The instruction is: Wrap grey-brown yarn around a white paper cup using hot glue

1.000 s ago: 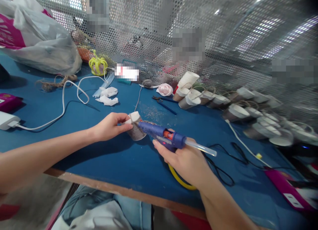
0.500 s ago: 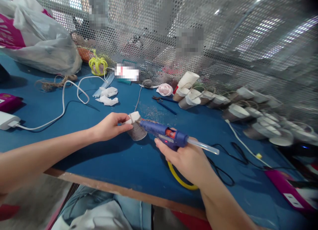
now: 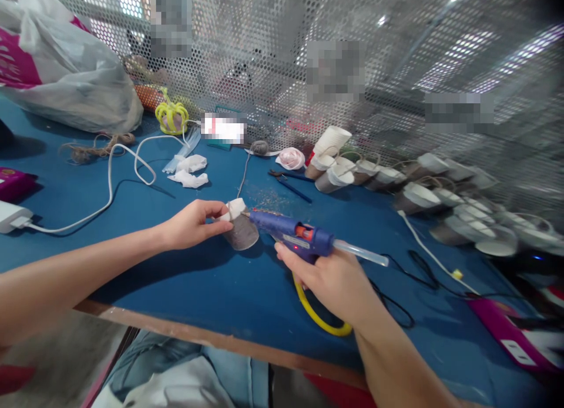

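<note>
My left hand point(image 3: 198, 223) pinches the white upper end of a small grey-and-white paper cup point(image 3: 242, 235), which lies tilted on the blue table. A grey yarn strand point(image 3: 242, 179) runs from the cup back to a small yarn ball point(image 3: 259, 147). In my right hand point(image 3: 337, 282) is a blue hot glue gun point(image 3: 291, 229), with a clear glue stick point(image 3: 361, 252) poking out of its rear. Its nozzle is at the cup's side, close to my left fingertips. Under my right hand lies a yellow ring-shaped thing point(image 3: 321, 323), partly hidden.
Blue-handled pliers point(image 3: 291, 185) and a pink ribbon roll point(image 3: 291, 158) lie behind the cup. Several similar cups point(image 3: 418, 198) stand at the right. A black cord point(image 3: 425, 273) and a purple power strip point(image 3: 502, 329) are at right. White cable point(image 3: 110, 191) crosses the left; a plastic bag point(image 3: 70, 73) stands behind.
The whole view has shifted slightly. Both hands keep their grip, and the glue gun's nozzle stays at the cup's side with hardly any movement.
</note>
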